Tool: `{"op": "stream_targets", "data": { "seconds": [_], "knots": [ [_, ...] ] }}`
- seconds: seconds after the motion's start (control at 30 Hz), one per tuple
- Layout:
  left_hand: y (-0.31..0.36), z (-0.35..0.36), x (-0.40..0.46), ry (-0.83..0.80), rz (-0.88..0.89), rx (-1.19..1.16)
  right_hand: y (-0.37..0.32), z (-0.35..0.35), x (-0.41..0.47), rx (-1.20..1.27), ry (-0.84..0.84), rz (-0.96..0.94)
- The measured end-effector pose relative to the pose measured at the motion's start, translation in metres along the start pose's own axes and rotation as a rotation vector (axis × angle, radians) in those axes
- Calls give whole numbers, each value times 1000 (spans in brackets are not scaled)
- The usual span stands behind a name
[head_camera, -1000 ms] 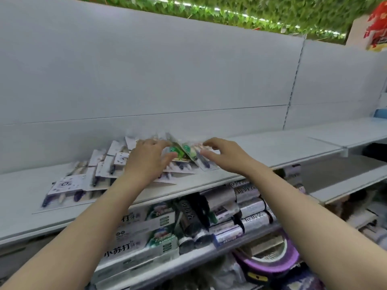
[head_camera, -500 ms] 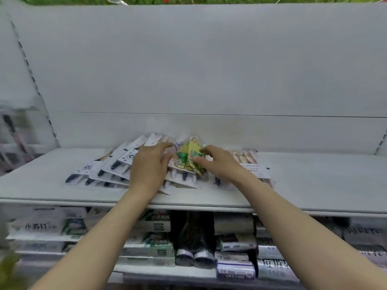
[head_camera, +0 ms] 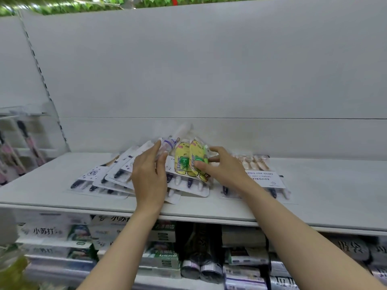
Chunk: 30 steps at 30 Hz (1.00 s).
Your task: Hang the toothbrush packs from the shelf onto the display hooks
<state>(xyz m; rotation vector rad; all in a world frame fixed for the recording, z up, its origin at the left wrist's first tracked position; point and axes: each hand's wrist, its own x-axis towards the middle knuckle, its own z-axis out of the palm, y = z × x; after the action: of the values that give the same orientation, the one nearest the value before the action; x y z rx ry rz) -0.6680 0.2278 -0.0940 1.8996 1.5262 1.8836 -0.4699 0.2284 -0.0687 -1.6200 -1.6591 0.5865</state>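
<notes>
A heap of toothbrush packs (head_camera: 109,176) lies fanned out on the white shelf (head_camera: 62,201). On top stand two yellow packs (head_camera: 184,158) with green parts, tilted up on edge. My right hand (head_camera: 222,168) pinches the right yellow pack between thumb and fingers. My left hand (head_camera: 148,174) lies over the white packs, its fingertips holding a clear pack with a purple band (head_camera: 167,144) at the heap's top. Another pack with a white label (head_camera: 266,178) lies flat to the right, behind my right wrist.
Hanging toothbrushes on display hooks (head_camera: 23,139) show blurred at the far left. A plain white back panel (head_camera: 209,70) rises behind the shelf. Toothpaste boxes (head_camera: 52,233) and dark tubes (head_camera: 199,258) fill the lower shelves. Green leaves (head_camera: 62,5) run along the top.
The view has swung left and closer to the heap. Both hands have stayed on the packs; the yellow packs now stand more upright between them.
</notes>
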Motion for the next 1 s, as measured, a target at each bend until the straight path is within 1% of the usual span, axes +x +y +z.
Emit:
{"op": "stream_targets", "data": {
  "seconds": [0.1, 0.23, 0.33, 0.43, 0.73, 0.8, 1.0],
  "knots": [
    [-5, 0, 0, 39, -10, -68, 1, 3, 1, 37, -18, -44],
    [-6, -2, -2, 61, 1, -95, 2, 7, 5, -81, -22, 15],
    [-4, -2, -2, 57, 12, -107, 0, 7, 4, -139, -10, -3],
    [-3, -3, -3, 49, 25, -104, 0, 7, 3, -161, -17, -73],
    [-5, -2, -3, 57, 26, -104, 3, 10, -1, -48, 49, -325],
    [-5, -2, -3, 63, 27, -111, 5, 11, -1, 5, 49, -328],
    [-3, -3, -3, 61, 40, -113, 3, 7, 0, 94, 69, -224]
  ]
}}
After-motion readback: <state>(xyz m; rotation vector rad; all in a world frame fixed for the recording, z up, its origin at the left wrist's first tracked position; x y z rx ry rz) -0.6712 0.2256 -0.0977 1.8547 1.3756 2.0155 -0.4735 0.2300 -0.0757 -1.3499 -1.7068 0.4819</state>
